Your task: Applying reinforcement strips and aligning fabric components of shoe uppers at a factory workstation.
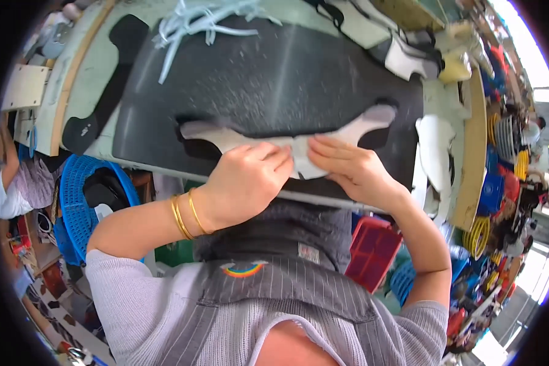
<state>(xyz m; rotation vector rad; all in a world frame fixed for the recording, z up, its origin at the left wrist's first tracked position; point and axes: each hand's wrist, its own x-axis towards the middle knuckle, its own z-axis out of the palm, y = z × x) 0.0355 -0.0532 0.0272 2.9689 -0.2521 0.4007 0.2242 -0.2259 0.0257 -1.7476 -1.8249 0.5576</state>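
- Head view: the left hand (250,183) is pressing on the left middle of the piece (302,157), fingers together and slightly bent. Whether it is gripping cannot be told; the thumb is not showing clearly.
- The right hand (351,168) is lying on the right middle, fingers extended and together, thumb below them. Whether it is pinching the edge cannot be told.
- The piece, pale with black along its edges, is resting on the black mat (244,79) near its front edge, its two arms spreading outward and away from the person.
- The mat is covering much of the desk (88,76).
- Pale strips (207,18) are lying in a tangle at the mat's far left.
- A long black part (113,79) is lying left of the mat; a white part (436,146) is lying to its right.
- A blue basket (73,195) is standing left of the person, below desk level.
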